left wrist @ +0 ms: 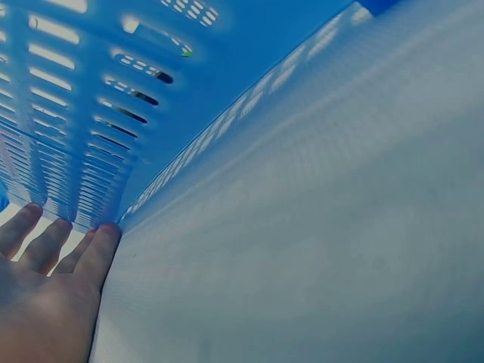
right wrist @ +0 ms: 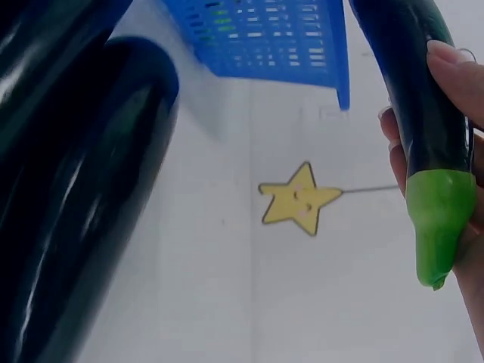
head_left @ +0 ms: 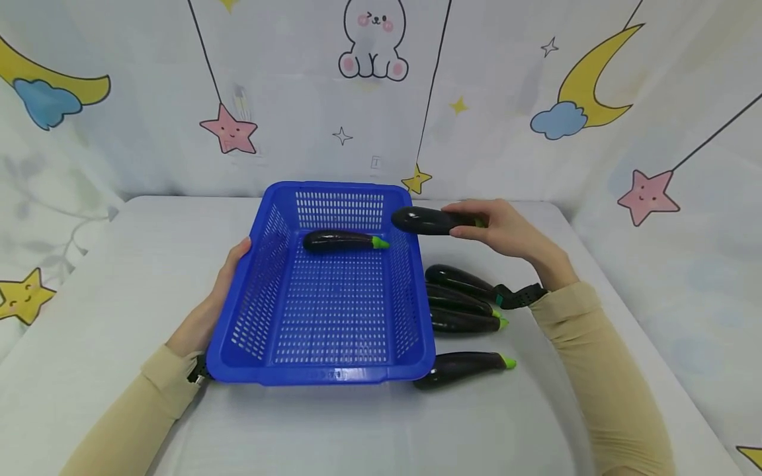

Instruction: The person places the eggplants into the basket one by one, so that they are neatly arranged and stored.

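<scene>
A blue plastic basket (head_left: pixel 333 375) with slotted walls sits before me, one dark eggplant (head_left: pixel 338 240) lying across its far part. My left hand (head_left: pixel 211 301) holds the basket's left side, a digit showing at the rim; in the left wrist view, its fingers (left wrist: pixel 47 243) lie against the slotted plastic. With my right hand (head_left: pixel 503 225) I pinch another eggplant (head_left: pixel 419 221) near its green stem end (right wrist: pixel 441 219). Its rounded tip overlaps the basket's far right rim in the head view.
Several more eggplants (head_left: pixel 467 322) lie on the white-covered table (head_left: pixel 506 423) right of the basket, partly hidden by its rim. One eggplant (head_left: pixel 464 367) rests nearer the front edge. A patterned curtain (head_left: pixel 476 73) stands behind the table.
</scene>
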The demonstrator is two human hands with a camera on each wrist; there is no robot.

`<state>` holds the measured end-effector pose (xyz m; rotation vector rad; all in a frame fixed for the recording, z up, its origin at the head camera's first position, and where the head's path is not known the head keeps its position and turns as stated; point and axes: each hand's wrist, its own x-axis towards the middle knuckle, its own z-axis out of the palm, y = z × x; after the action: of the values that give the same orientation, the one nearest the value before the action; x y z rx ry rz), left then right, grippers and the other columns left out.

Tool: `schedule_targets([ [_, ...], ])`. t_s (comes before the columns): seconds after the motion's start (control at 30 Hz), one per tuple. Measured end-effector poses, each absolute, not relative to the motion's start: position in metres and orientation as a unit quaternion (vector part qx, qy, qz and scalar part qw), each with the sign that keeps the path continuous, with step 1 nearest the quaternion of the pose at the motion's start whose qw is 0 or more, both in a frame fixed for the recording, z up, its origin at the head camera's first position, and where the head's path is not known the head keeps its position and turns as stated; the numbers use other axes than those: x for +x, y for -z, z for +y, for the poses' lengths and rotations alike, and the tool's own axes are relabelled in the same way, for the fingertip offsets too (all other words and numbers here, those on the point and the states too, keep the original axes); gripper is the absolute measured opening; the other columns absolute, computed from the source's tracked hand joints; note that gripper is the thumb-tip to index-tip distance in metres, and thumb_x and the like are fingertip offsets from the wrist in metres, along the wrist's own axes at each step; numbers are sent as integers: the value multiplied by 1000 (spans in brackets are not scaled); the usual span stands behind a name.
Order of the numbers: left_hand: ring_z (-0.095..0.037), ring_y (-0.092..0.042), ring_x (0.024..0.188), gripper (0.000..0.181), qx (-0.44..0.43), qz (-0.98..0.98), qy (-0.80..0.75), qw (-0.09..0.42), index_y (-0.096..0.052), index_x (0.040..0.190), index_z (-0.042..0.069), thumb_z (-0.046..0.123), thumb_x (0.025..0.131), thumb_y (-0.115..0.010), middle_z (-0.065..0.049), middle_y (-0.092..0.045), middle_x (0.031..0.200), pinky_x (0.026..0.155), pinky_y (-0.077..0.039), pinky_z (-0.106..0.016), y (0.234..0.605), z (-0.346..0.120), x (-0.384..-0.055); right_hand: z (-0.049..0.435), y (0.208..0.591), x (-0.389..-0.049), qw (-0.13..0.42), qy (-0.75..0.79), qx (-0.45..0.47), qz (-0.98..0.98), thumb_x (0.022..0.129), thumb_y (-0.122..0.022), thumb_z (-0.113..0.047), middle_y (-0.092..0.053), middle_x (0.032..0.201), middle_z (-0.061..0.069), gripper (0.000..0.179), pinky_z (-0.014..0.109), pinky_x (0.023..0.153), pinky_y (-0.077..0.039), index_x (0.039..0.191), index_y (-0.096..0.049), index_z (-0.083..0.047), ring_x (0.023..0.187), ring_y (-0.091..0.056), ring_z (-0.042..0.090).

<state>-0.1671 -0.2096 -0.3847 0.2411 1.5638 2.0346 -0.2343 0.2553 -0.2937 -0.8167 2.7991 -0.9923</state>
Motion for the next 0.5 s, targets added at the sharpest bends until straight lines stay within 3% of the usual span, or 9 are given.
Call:
schedule_targets([
  [0.37,-18,-54,111,81,84,577,-765,272,-2,161,19,68,98,-19,-6,-47,133,87,-49,-38,386,-211,-167,207,279,-247,40,321,-340,883,96,-69,-16,-67,122,7,37,38,88,-49,131,-65,-10,100,-60,20],
  [0.5,-17,-56,107,82,79,577,-767,271,-5,160,18,68,98,-20,-5,-50,129,85,-50,-37,387,-212,-168,190,271,-248,39,317,-351,880,94,-71,-15,-68,121,7,36,38,87,-48,129,-66,-9,100,-59,19],
])
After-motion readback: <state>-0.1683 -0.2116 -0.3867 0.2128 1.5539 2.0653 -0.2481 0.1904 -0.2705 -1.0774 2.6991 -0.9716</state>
